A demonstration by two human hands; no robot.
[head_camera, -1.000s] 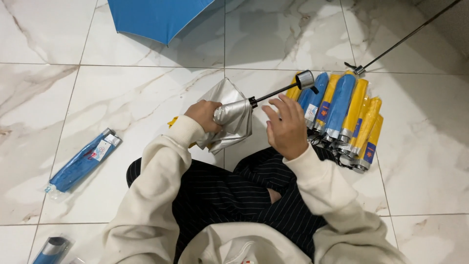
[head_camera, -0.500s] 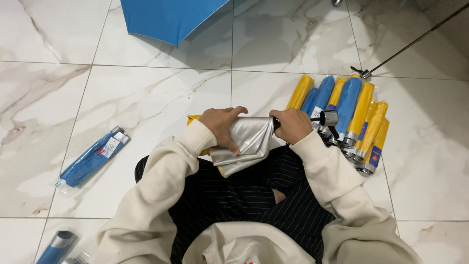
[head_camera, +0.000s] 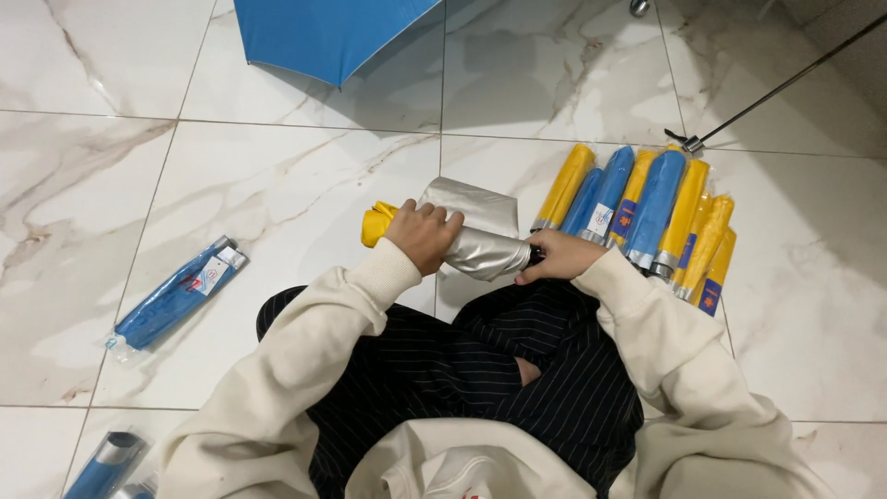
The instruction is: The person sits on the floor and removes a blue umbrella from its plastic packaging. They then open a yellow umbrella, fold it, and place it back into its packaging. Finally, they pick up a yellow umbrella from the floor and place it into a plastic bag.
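I am sitting on the marble floor (head_camera: 277,185) with a folded silver umbrella (head_camera: 480,242) lying across in front of my knees, its yellow end (head_camera: 375,225) poking out to the left. My left hand (head_camera: 423,236) is curling over the left part of the silver canopy, fingers wrapping it tightly. My right hand (head_camera: 557,258) is gripping the right end of the umbrella, fingers closing around the dark handle, which is mostly hidden under them. A loose flap of silver fabric is sticking up on the far side of my hands.

Just to the right of my right hand, a pile of rolled yellow and blue umbrellas (head_camera: 647,217) is lying side by side on the floor. Farther off, an open blue umbrella (head_camera: 323,32) is spreading at the top edge. Well to the left, a blue umbrella in a clear sleeve (head_camera: 176,294) is resting on the tiles, and another wrapped one (head_camera: 106,467) is showing at the near left corner.
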